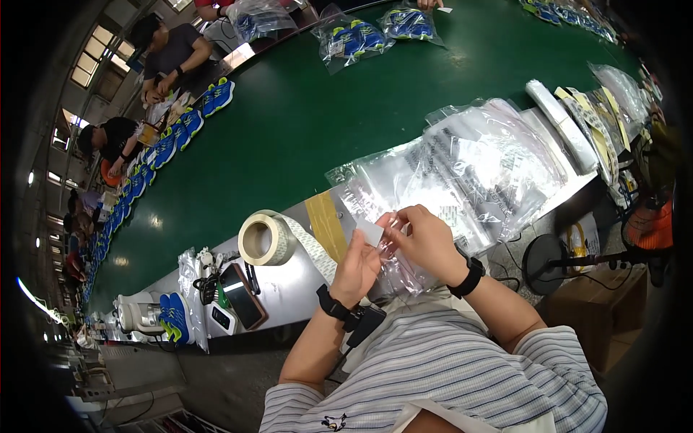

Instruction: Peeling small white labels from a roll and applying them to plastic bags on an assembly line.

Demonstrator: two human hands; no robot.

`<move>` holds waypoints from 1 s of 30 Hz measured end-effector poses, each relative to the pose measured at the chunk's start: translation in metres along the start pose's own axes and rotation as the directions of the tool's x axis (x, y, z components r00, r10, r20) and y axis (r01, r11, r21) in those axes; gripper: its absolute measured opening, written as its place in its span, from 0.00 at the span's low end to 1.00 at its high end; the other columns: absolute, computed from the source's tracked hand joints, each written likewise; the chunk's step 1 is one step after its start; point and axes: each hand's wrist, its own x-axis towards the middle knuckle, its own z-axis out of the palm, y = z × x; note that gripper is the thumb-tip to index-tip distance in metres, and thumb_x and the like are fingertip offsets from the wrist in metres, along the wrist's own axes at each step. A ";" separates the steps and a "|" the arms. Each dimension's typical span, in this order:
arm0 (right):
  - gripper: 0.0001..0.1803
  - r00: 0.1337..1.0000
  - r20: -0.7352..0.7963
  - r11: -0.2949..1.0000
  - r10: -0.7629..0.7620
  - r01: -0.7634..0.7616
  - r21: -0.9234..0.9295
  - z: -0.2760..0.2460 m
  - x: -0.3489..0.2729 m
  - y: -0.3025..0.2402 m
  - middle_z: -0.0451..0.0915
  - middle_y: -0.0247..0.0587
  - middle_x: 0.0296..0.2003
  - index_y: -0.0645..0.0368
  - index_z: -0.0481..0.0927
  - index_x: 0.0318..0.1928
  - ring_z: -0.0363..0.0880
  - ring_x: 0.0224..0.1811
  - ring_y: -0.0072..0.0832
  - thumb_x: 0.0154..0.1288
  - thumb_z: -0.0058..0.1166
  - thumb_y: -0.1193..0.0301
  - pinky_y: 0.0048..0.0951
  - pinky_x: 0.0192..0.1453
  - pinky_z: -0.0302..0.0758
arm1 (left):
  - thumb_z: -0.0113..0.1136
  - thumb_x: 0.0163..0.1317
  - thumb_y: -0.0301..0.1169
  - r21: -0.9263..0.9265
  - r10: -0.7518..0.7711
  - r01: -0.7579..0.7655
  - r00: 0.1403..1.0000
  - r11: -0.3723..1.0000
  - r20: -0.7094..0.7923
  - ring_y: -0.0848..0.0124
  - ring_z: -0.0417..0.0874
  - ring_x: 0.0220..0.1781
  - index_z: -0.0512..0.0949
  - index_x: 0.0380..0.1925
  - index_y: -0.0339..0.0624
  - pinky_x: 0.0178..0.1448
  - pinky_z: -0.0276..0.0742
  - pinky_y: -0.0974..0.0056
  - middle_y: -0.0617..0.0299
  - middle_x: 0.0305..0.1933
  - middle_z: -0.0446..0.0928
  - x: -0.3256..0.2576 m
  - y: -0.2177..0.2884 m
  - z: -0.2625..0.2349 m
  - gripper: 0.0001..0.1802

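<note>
White sticker label (370, 232) sits pinched between my left hand (355, 268) and right hand (426, 242), both gripping it above clear plastic bags (462, 173) on the surface (289, 281).

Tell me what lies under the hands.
Under the left hand and right hand, which pinch a small white label, lies a stack of clear plastic bags. The surface beneath the bags is covered.

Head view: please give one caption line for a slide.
Both hands, left and right, hold a white label over clear bags.
</note>
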 end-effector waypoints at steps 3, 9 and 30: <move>0.07 0.999 -0.016 0.998 -0.037 0.036 -0.053 -0.001 0.007 0.018 0.80 0.43 0.28 0.58 0.80 0.31 0.79 0.29 0.43 0.58 0.56 0.67 0.38 0.32 0.75 | 0.22 0.72 0.54 0.070 0.027 -0.029 0.999 0.997 0.034 0.59 0.56 0.73 0.50 0.67 0.29 0.73 0.55 0.56 0.50 0.73 0.52 0.000 -0.001 -0.006 0.38; 0.06 0.939 -0.336 0.992 0.073 -0.105 -0.076 -0.046 0.021 0.053 0.79 0.46 0.27 0.59 0.77 0.29 0.78 0.28 0.45 0.60 0.53 0.70 0.40 0.31 0.73 | 0.28 0.74 0.50 0.155 0.040 -0.006 0.976 0.988 -0.216 0.60 0.65 0.68 0.56 0.65 0.31 0.68 0.63 0.58 0.52 0.68 0.61 -0.016 0.006 -0.031 0.34; 0.06 0.989 -0.060 0.899 0.133 -0.095 0.428 -0.061 0.010 0.018 0.74 0.29 0.21 0.66 0.79 0.36 0.68 0.23 0.14 0.65 0.53 0.74 0.18 0.28 0.65 | 0.40 0.72 0.35 0.471 -0.167 0.276 0.951 0.838 -0.261 0.63 0.84 0.41 0.59 0.62 0.35 0.37 0.82 0.67 0.52 0.55 0.72 0.071 -0.011 0.008 0.23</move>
